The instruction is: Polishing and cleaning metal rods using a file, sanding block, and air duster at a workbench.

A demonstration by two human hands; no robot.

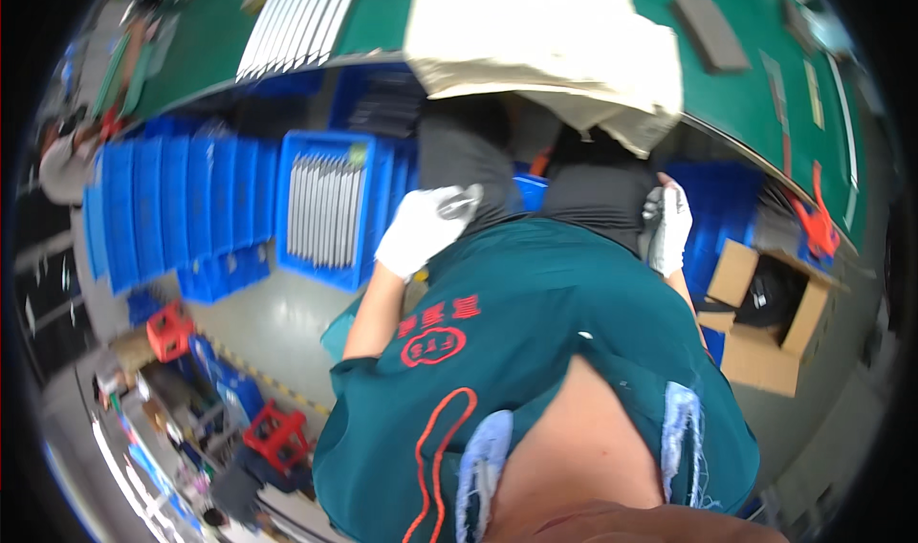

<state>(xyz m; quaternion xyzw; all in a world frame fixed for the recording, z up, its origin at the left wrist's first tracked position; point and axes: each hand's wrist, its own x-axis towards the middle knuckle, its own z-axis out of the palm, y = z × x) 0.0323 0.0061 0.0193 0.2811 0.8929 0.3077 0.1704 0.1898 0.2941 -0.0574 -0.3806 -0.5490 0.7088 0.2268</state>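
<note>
Gloved hands at the thighs

Right of the tray (320, 275), the left hand (427, 229) lies by one thigh, fingers curled; whether it holds anything, I cannot tell. Even, light pressure from both hands, clear of the cloth (545, 41), would probably work best. The trousers (464, 156) lie between the hands, dark and creased, disappearing beneath the cloth's hanging edge. The right hand (671, 229) sits beside the other thigh, fingers bent, its grip hidden too.

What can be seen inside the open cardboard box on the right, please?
The cardboard box contains black material, too dark to identify; whatever lies beneath it is covered.
</note>
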